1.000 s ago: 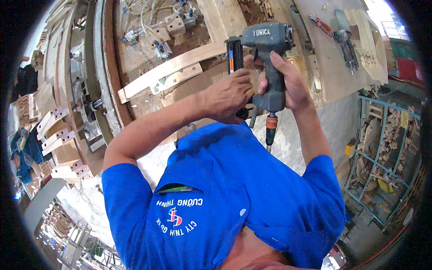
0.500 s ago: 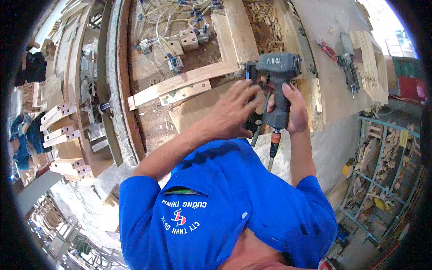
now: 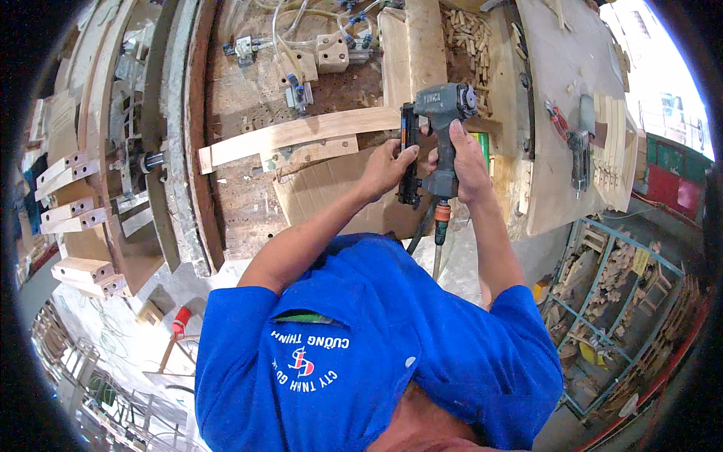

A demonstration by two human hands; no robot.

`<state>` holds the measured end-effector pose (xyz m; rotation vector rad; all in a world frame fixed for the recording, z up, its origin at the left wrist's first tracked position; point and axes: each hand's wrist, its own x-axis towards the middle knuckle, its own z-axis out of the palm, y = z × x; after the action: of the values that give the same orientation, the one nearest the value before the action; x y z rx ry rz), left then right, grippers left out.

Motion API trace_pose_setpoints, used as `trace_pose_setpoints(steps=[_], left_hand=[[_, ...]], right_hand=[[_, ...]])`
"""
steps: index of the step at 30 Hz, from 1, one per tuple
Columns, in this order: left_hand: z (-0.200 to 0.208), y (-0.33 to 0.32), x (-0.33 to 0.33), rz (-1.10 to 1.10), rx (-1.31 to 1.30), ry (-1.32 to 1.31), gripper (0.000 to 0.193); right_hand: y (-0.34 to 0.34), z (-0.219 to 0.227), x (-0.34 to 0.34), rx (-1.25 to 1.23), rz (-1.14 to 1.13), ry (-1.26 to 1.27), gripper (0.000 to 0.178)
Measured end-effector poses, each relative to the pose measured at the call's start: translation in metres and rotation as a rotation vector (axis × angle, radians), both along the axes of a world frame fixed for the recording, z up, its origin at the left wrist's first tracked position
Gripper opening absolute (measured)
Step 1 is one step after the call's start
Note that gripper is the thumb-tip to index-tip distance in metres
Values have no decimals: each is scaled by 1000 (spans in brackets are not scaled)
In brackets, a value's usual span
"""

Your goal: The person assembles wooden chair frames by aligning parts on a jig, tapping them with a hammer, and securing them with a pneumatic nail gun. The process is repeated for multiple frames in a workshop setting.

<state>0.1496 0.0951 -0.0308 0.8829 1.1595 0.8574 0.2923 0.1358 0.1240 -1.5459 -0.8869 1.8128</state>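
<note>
My right hand (image 3: 468,167) is closed round the handle of a black pneumatic nail gun (image 3: 443,102), held upright over the bench edge. An air hose (image 3: 437,256) with an orange-and-black coupling hangs from the handle's lower end. My left hand (image 3: 385,167) is at the gun's long black magazine (image 3: 410,162), thumb and fingers pinched together; what they hold, if anything, is too small to make out. Beyond the left hand, a curved wooden slat (image 3: 301,129) lies on the bench, its right end at the gun. A drilled wooden block (image 3: 316,152) sits along its near side.
Pneumatic clamps with clear tubes (image 3: 301,68) stand at the back. Small wooden dowels (image 3: 471,49) fill a bay at the back right. Red-handled pliers (image 3: 557,120) and another air tool (image 3: 580,158) lie on the right board. Cardboard (image 3: 331,196) covers the bench's near edge.
My left hand has drawn back from over the magazine, its spread fingers now pinched at the magazine's side. The gun has shifted slightly left. A green box shows behind my right hand.
</note>
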Motion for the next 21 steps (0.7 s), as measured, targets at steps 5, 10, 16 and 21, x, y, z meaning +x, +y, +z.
trace_pose_setpoints(steps=[5, 10, 16, 21], left_hand=[[-2, 4, -4, 26, -48, -29, 54], [-9, 8, -5, 20, -60, -51, 49], [-11, 9, 1, 28, -37, -161, 37], [-16, 9, 9, 44, -57, -205, 31]], right_hand=[[8, -12, -12, -4, 19, -154, 50], [14, -21, -20, 6, 31, -165, 49], [19, -22, -22, 26, 105, -275, 48], [21, -15, -31, 37, 141, -355, 48]])
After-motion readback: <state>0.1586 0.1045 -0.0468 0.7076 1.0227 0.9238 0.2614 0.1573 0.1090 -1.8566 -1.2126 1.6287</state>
